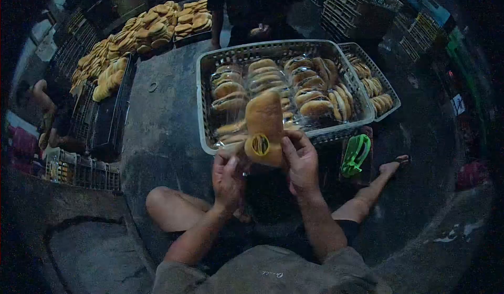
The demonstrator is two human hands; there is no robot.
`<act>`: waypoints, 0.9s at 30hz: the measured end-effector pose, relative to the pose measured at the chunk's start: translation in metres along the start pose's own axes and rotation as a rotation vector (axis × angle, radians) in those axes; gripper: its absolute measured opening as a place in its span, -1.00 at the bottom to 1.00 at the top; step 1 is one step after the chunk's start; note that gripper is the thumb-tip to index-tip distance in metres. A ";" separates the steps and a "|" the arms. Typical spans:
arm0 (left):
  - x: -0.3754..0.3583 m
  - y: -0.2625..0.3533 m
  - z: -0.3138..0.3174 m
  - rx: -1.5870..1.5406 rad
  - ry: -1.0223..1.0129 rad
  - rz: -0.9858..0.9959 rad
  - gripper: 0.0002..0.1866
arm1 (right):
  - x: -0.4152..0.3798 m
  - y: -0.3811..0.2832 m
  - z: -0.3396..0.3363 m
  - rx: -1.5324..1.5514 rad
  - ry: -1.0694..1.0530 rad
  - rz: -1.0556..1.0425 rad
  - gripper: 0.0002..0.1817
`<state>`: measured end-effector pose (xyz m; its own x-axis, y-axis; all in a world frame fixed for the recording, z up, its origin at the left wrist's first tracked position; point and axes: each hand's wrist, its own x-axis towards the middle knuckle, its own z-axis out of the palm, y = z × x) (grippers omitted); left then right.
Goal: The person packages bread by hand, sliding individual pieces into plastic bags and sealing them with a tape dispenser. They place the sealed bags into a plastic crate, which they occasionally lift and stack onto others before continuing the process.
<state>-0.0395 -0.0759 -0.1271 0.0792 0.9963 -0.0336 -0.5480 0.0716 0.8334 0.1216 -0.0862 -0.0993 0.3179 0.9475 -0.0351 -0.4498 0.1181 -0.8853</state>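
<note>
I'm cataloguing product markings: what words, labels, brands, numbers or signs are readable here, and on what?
No text is readable.
Yellow-rimmed label on the held bread: too small and blurred.
Pale script on the shirt: too blurred.
White sheet at far right: marks too small.

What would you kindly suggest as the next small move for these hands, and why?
I would probably lower the labelled bun gently towards the crate: the left hand and right hand hold it up by the crate's near edge, and wrapped buns already lie in rows inside. Whether its own wrapper is closed, I cannot tell.
</note>
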 end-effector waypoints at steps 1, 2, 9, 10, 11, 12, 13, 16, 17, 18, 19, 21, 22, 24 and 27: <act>-0.005 -0.005 -0.002 -0.069 -0.107 0.024 -0.76 | -0.008 -0.013 -0.002 -0.006 -0.002 -0.003 -0.76; -0.005 -0.007 -0.007 -0.243 -0.258 -0.012 -0.72 | -0.017 -0.024 -0.005 -0.177 -0.018 -0.041 -0.79; -0.004 -0.020 -0.013 0.072 -0.313 -0.133 -0.20 | -0.046 0.001 -0.030 -0.746 -0.035 -0.424 -0.83; -0.005 -0.015 -0.011 0.194 -0.247 -0.096 -0.25 | -0.050 0.006 -0.032 -0.992 -0.046 -0.685 -0.83; -0.006 -0.015 -0.010 0.194 -0.245 -0.099 -0.25 | -0.051 0.008 -0.034 -0.993 -0.047 -0.681 -0.83; -0.006 -0.015 -0.007 0.152 -0.228 -0.087 -0.26 | -0.052 0.008 -0.036 -0.989 -0.040 -0.579 -0.81; -0.009 -0.015 -0.004 0.111 -0.207 -0.078 -0.28 | -0.055 0.010 -0.039 -0.984 -0.033 -0.471 -0.78; -0.011 -0.003 0.011 -0.046 -0.261 -0.163 -0.27 | -0.079 0.033 -0.049 -1.066 -0.181 -0.498 -0.78; -0.012 -0.004 0.010 -0.049 -0.260 -0.164 -0.27 | -0.079 0.040 -0.053 -1.068 -0.183 -0.496 -0.78; -0.012 -0.007 0.007 -0.020 -0.268 -0.178 -0.26 | -0.079 0.043 -0.053 -1.050 -0.142 -0.550 -0.79; -0.012 -0.009 0.004 0.011 -0.278 -0.192 -0.25 | -0.079 0.045 -0.053 -1.030 -0.098 -0.605 -0.79; -0.011 -0.015 -0.004 0.120 -0.298 -0.126 -0.27 | -0.079 0.031 -0.056 -1.117 -0.050 -0.381 -0.78; -0.012 -0.019 -0.008 0.227 -0.315 -0.061 -0.29 | -0.071 0.025 -0.052 -0.903 -0.045 -0.346 -0.77; -0.016 -0.026 -0.012 0.258 -0.340 -0.030 -0.33 | -0.068 0.013 -0.043 -0.420 -0.023 -0.088 -0.80; -0.020 -0.031 -0.008 0.196 -0.393 0.003 -0.61 | -0.062 0.016 -0.053 -0.509 -0.056 -0.040 -0.84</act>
<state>-0.0307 -0.0977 -0.1563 0.4093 0.9000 0.1499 -0.3829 0.0203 0.9236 0.1392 -0.1586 -0.1359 0.2747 0.9614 0.0158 0.0294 0.0080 -0.9995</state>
